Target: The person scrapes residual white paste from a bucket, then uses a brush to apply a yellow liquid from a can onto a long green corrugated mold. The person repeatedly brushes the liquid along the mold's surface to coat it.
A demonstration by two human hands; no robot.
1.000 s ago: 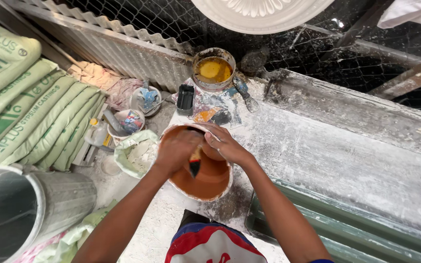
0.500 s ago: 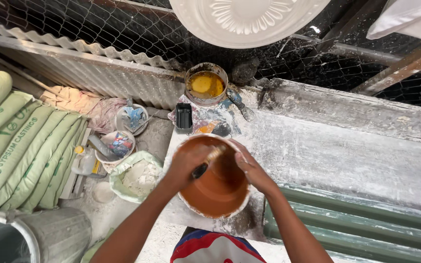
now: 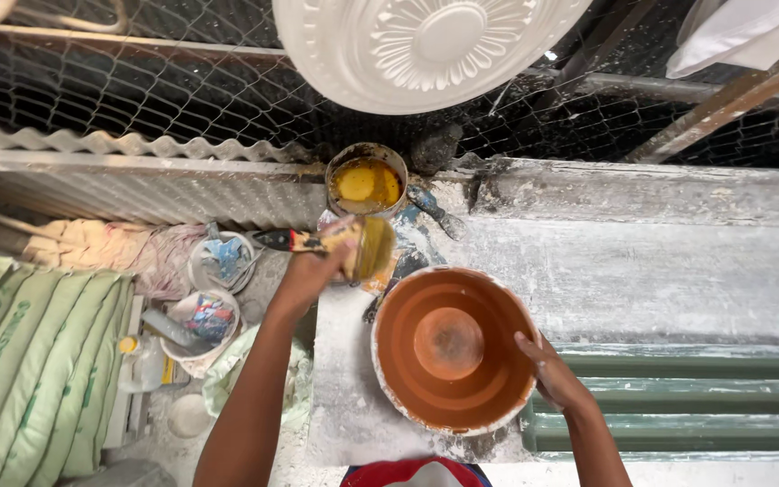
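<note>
Left hand (image 3: 313,271) grips a yellow-loaded paintbrush (image 3: 353,245); right hand (image 3: 547,370) clasps the round orange bowl-shaped mould (image 3: 451,350). Drips could spatter the dusty white counter (image 3: 344,388).

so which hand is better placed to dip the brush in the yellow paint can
Left. The left hand already holds the paintbrush just below the yellow paint can, while the right hand grips the orange bowl rim.

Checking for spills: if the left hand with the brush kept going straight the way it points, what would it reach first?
Probably the round tin of yellow paint just beyond the brush in the left hand; depth is hard to judge from above.
</note>
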